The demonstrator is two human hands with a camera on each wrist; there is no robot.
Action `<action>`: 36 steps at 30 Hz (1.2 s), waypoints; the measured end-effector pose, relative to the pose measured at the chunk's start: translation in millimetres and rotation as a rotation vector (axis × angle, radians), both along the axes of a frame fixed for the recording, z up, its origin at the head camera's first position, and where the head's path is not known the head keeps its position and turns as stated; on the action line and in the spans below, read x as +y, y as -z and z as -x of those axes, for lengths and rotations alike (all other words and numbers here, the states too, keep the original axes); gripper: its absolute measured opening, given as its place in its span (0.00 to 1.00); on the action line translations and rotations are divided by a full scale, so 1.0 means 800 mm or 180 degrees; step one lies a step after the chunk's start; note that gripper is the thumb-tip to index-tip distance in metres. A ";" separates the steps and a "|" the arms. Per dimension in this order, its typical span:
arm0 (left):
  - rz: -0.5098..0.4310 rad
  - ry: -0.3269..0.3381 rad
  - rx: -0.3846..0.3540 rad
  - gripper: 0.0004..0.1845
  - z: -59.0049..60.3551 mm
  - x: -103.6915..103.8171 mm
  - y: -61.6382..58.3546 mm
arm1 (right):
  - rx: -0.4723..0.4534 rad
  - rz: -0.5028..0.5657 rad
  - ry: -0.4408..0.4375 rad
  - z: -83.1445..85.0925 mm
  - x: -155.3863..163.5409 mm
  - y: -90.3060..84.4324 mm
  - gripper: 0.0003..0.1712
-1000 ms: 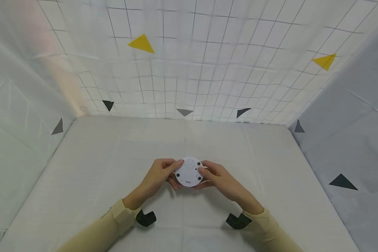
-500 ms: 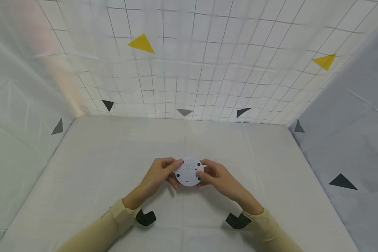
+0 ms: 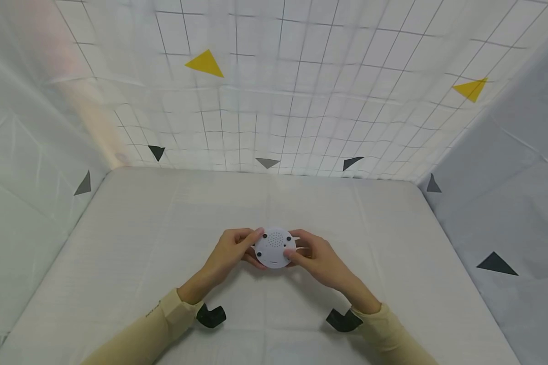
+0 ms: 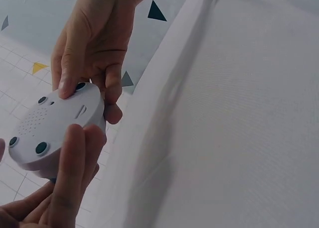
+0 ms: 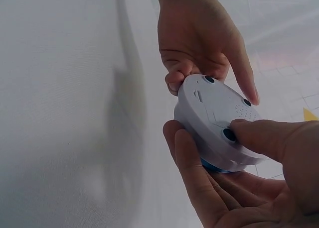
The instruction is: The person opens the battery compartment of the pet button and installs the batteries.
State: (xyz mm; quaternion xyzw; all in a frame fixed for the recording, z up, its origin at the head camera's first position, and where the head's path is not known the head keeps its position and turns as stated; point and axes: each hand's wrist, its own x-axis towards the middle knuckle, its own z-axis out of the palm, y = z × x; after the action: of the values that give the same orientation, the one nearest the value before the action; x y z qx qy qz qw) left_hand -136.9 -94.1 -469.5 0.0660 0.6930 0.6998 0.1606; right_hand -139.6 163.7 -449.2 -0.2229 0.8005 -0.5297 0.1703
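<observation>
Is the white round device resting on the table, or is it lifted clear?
Apart. The right wrist view shows the white round device held up between both hands, right hand and left hand, with the table well below it.

text: none legible — white round device (image 3: 274, 248) | sleeve print — too small

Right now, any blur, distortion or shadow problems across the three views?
Head view: wide-angle bend in the grid backdrop, even light, round white device sharp. Left wrist view: near fingers soft, a shadow band on the table cloth. Right wrist view: both hands cast a soft shadow on the cloth; near palm slightly blurred.
</observation>
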 end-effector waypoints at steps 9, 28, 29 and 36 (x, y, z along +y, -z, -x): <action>0.0176 -0.0003 0.0111 0.24 0.001 -0.001 0.002 | 0.0393 -0.0053 0.0065 -0.005 -0.004 -0.001 0.26; 0.0216 0.0329 0.0023 0.25 -0.004 0.000 0.000 | 0.1235 -0.0305 0.0224 -0.006 -0.007 0.002 0.26; 0.0211 0.0345 0.0015 0.26 -0.004 0.000 -0.001 | 0.1226 -0.0305 0.0231 -0.006 -0.007 0.002 0.26; 0.0345 0.0335 0.0019 0.27 -0.005 0.001 -0.002 | 0.0961 -0.0191 0.0272 -0.006 -0.005 0.005 0.27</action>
State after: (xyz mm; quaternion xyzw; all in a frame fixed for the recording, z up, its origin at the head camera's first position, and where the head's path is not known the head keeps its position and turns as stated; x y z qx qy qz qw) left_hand -132.8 -93.7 -468.0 0.0955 0.7259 0.6516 0.1984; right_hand -134.8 160.0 -452.8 -0.2605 0.8411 -0.4728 0.0320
